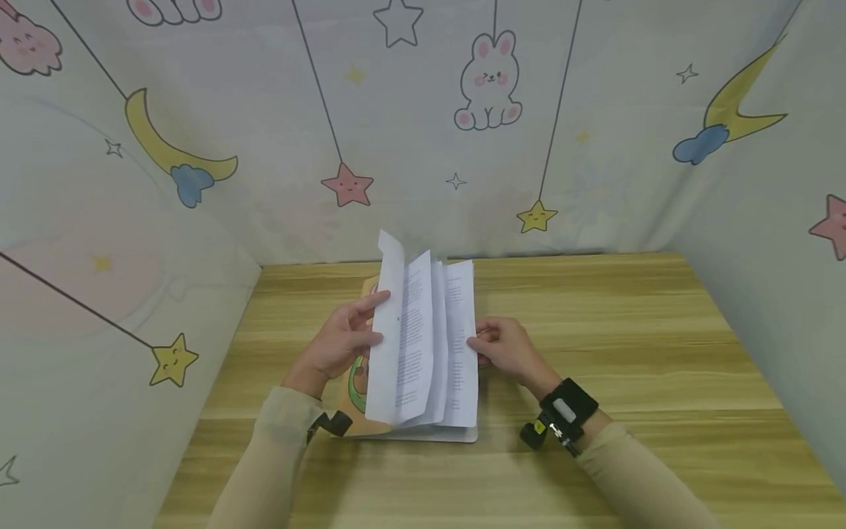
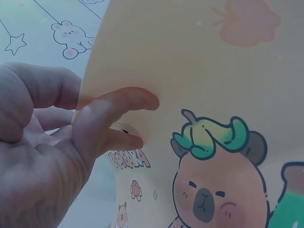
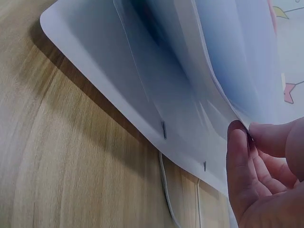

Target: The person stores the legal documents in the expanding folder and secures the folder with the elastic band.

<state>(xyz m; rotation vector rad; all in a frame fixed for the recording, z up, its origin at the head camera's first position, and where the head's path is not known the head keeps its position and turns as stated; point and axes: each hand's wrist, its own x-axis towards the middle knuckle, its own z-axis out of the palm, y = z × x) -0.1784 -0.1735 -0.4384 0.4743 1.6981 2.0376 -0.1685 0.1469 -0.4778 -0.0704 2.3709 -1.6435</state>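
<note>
A folder (image 1: 465, 435) stands partly open on the table, with several printed sheets (image 1: 415, 345) fanned inside it. Its orange cover (image 2: 142, 61) carries a cartoon capybara (image 2: 218, 180). My left hand (image 1: 337, 338) holds the cover side at the left, its fingertips on the orange face in the left wrist view. At the right, my right hand (image 1: 505, 345) pinches the outer edge of the pages (image 3: 218, 80) between thumb and fingers. Beneath these pages, the right wrist view shows the white inner back cover (image 3: 85, 57). Some right-hand fingers are hidden behind the pages in the head view.
The folder rests on a wood-grain table (image 1: 628, 353). Pale cords (image 3: 165, 190) hang by two slots at the back cover's edge. A curtain printed with stars and rabbits (image 1: 423, 110) encloses the table's back and sides. Both wrists wear black camera mounts (image 1: 570, 411).
</note>
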